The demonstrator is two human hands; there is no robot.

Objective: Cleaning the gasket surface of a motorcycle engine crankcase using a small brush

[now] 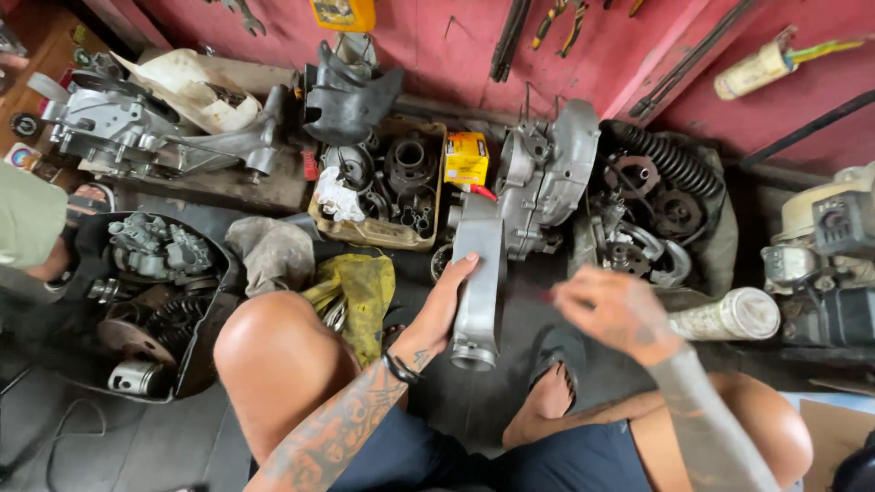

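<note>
My left hand (447,305) rests flat against the side of a long grey metal engine casing (478,273) that lies on the dark floor between my knees. The casing runs up to a larger silver crankcase (547,173) by the red wall. My right hand (615,310) hovers to the right of the casing, blurred, fingers loosely curled; whether it holds anything cannot be told. My foot in a dark sandal (556,383) sits below the right hand.
A cardboard box of dark engine parts (383,187) and a small yellow box (466,158) stand beyond the casing. A yellow rag (360,292), grey cloth (273,251), tray with carburettor and piston (150,301), clutch parts (652,210) and a paper roll (729,314) surround me.
</note>
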